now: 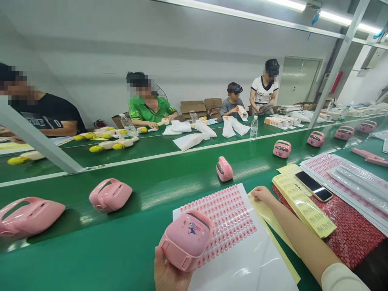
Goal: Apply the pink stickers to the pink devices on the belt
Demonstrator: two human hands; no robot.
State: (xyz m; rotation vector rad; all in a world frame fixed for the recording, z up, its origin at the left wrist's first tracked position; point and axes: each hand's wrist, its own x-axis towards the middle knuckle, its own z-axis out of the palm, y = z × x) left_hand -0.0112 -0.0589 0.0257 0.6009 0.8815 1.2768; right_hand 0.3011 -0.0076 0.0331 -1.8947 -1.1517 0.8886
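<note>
A long green conveyor bench (127, 242) runs from left to right. On its near side lies a white sheet of small pink stickers (242, 250). The pink rounded plastic case (186, 238) is held just above the sheet's near left corner, with the fingers of the left hand (165, 277) clamped on its underside. The right hand (262, 195) rests at the sheet's far right corner with its fingers curled down. Whether they pinch anything cannot be told. A black phone (313, 186) lies to the right.

A phone (313, 186) lies by yellow label strips (306, 210), a water bottle (254, 127) beyond.
</note>
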